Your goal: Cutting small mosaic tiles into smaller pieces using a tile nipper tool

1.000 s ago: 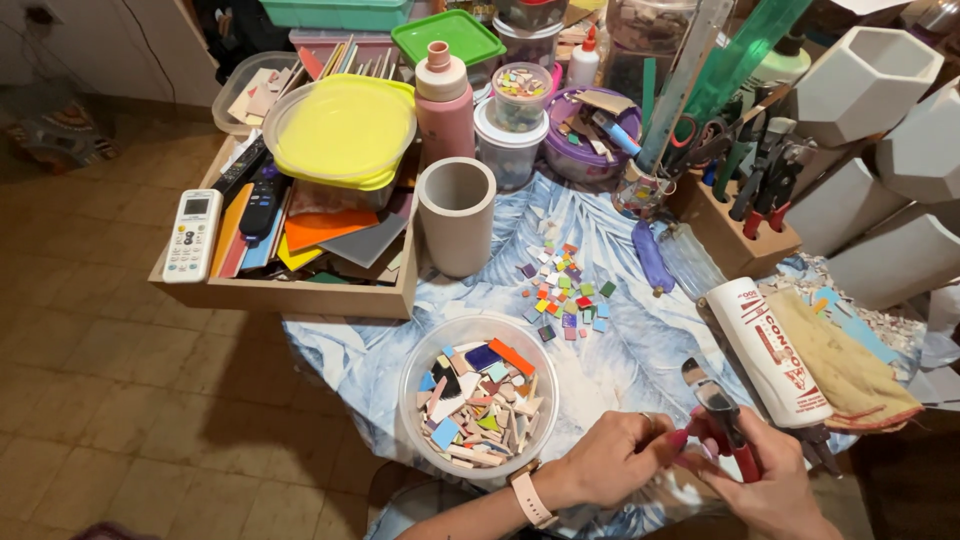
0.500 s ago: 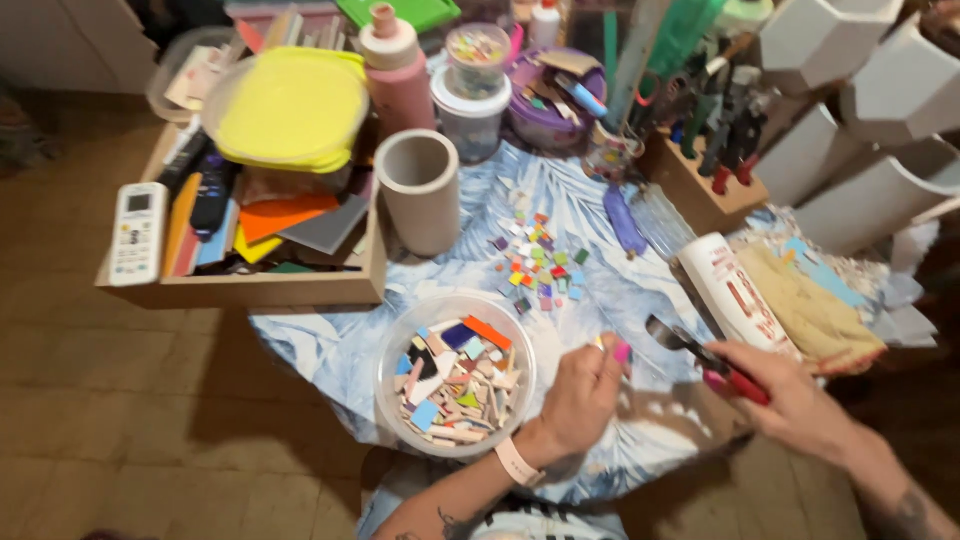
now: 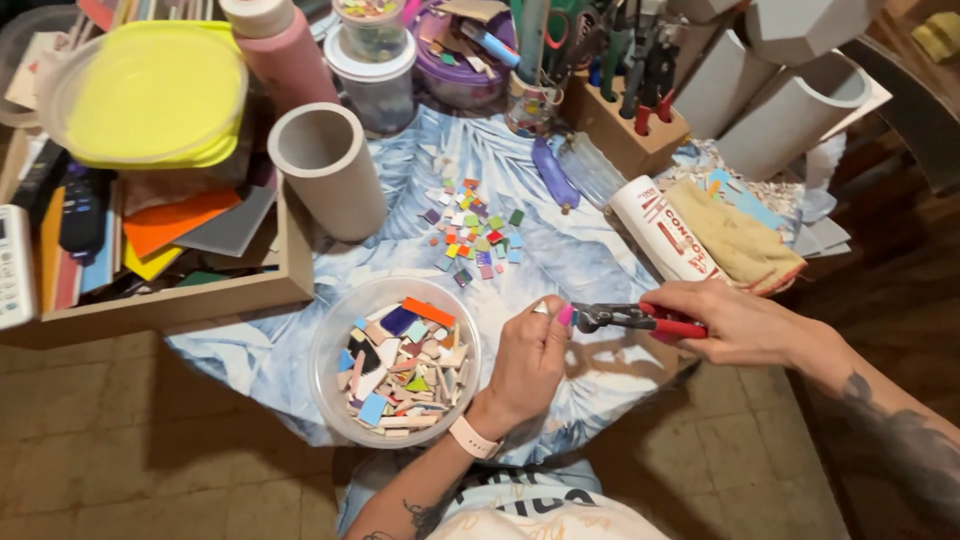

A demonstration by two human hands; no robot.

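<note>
A small pink tile piece [image 3: 565, 316] is pinched between the fingertips of the left hand [image 3: 528, 362], above the near edge of the desk [image 3: 590, 255], just right of the clear bowl [image 3: 330, 345]. The piece is judged to be light, stiff and brittle, with edges that may be sharp; it is best held by its flat faces, close to the line of the cut, with the fingertips kept clear of the tool. A smooth glazed face can be expected to slip under a loose pinch.

The left hand is closed to a narrow pinch on the piece, the remaining fingers curled under. A pale band is worn at its wrist.

The right hand [image 3: 735, 322] is wrapped around the red handles of the nippers [image 3: 630, 318], whose dark metal head is brought up to the pink piece. Whether the head is in contact with the piece cannot be told. The handles appear drawn close together.

The bowl is filled with larger coloured tile offcuts. Toward the middle of the desk, a scatter of small cut tiles [image 3: 472, 235] lies on the blue patterned cloth. A grey tube [image 3: 328, 168] stands upright beyond it, beside a wooden tray [image 3: 180, 305] along the left edge.
</note>
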